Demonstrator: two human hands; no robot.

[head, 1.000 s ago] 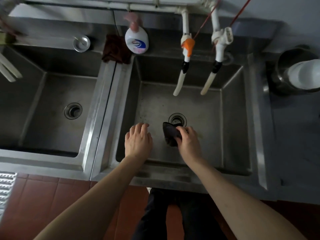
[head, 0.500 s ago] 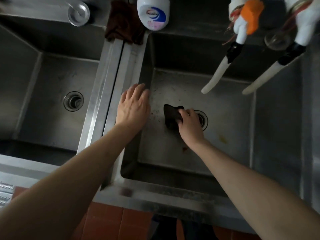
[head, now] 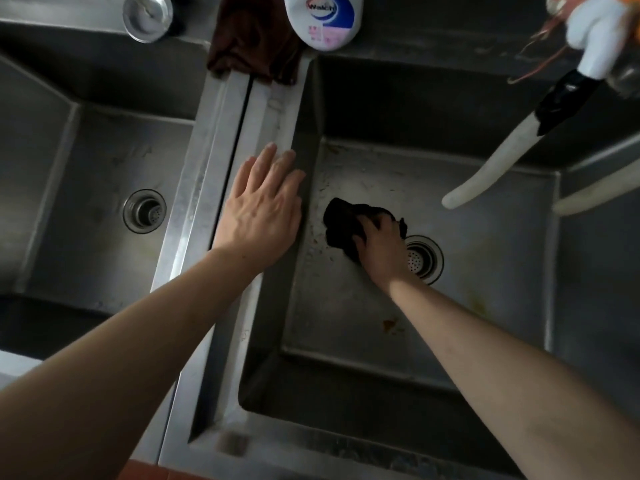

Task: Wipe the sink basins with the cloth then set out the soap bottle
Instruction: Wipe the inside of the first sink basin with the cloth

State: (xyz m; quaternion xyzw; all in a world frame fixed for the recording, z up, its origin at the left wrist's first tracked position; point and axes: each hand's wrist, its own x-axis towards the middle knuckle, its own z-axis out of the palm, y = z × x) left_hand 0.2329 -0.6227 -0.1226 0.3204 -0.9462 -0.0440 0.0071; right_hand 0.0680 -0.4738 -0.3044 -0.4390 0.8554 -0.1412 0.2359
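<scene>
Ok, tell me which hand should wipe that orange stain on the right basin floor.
Right. The right hand already grips the cloth inside that basin, near the stain; the left hand rests flat on the divider.

Dim, murky light — deep basin shadows (wide-angle edges bend) — mild softness throughout.

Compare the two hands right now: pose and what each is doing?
The left hand lies flat, fingers straight, on the ledge between the basins; the right hand is curled, gripping the dark cloth. Left sits up at rim level; right is down on the right basin floor beside the drain. Both are bare.
</scene>
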